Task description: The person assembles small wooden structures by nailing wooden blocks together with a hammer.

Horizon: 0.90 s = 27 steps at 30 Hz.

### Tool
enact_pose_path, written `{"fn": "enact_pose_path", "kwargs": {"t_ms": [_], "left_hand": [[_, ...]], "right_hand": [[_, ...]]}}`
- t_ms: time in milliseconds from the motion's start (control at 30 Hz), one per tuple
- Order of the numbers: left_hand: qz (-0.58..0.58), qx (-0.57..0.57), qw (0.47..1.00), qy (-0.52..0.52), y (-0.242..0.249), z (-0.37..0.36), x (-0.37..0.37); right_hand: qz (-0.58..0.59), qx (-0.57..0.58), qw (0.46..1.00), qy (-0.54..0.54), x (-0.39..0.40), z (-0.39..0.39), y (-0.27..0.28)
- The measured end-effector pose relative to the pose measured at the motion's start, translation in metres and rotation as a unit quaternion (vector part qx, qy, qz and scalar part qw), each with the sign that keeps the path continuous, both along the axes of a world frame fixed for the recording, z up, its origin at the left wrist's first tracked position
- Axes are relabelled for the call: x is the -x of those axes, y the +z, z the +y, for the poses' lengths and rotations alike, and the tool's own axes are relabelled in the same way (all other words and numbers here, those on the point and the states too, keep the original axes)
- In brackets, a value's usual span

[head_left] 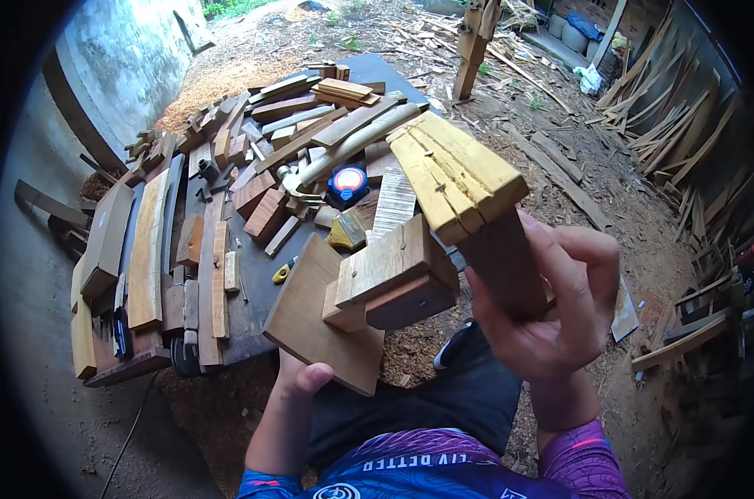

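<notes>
My left hand (308, 376) grips the lower edge of a flat brown board (318, 320), its thumb on top and the other fingers hidden underneath. Pale wooden blocks (385, 264) with nail heads in them rise from this board, and a dark block (414, 304) sits against their side. My right hand (564, 291) is closed around a dark wooden piece (503, 258) topped by a yellow wooden block (456, 170). That yellow block has cracks and bent metal fasteners in its face. In this view it overlaps the end of the pale blocks; I cannot tell whether they are joined.
The dark table (260, 287) ahead carries many wood offcuts, a claw hammer (298, 187), a blue tape measure (347, 185) and a brush (345, 231). A wooden post (474, 54) stands beyond it. Wood strips (684, 116) lean along the right wall, and shavings cover the ground.
</notes>
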<state>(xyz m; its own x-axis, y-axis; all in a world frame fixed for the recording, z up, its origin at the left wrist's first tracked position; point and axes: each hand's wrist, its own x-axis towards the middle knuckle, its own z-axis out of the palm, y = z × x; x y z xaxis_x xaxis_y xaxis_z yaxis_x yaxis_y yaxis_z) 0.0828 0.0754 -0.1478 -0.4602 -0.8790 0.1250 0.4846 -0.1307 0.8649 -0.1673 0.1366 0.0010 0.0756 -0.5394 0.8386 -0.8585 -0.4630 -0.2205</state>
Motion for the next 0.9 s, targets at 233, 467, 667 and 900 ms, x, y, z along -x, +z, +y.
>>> {"fn": "enact_pose_path", "kwargs": {"t_ms": [233, 467, 667, 900], "left_hand": [[-0.006, 0.003, 0.999, -0.036, 0.002, 0.001, -0.002], [-0.017, 0.018, 0.999, 0.022, 0.025, 0.012, 0.006], [0.031, -0.088, 0.995, -0.017, 0.048, 0.031, 0.015], [0.049, -0.025, 0.998, -0.023, 0.075, 0.04, 0.034]], "right_hand": [[0.004, 0.009, 1.0, 0.008, 0.0, 0.0, -0.004], [-0.094, -0.056, 0.986, 0.128, 0.017, 0.0, 0.0], [-0.416, -0.106, 0.856, 0.288, 0.016, 0.004, -0.019], [-0.487, -0.052, 0.829, 0.268, 0.014, 0.0, -0.038]]}}
